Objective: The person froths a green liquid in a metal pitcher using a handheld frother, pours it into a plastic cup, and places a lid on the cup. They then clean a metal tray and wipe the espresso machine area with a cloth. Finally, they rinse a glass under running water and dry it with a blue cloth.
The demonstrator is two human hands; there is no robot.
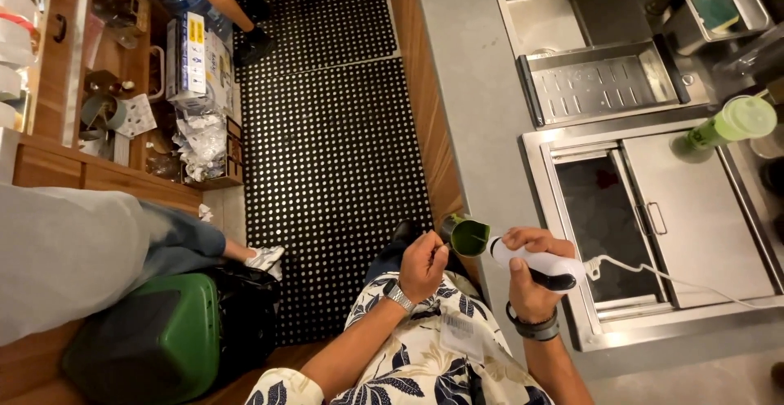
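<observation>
Left hand [422,264] fingers pinch the green cup [469,237]; right hand [535,273] grips, seemingly, a white frother [535,262].

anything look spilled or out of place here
No spill shows. The odd spot is the open shelf unit at upper left: crumpled plastic bags and boxes are stuffed in untidily. Left hand holds a green cup; right hand grips a white corded tool.

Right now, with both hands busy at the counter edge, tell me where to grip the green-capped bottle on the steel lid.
Grip the green-capped bottle around its body just below the wide pale cap, coming from its open front side. It stands alone on the steel lid, so the sides look clear. The flaring cap should stop a slipping grip. The left hand and right hand are occupied.
</observation>
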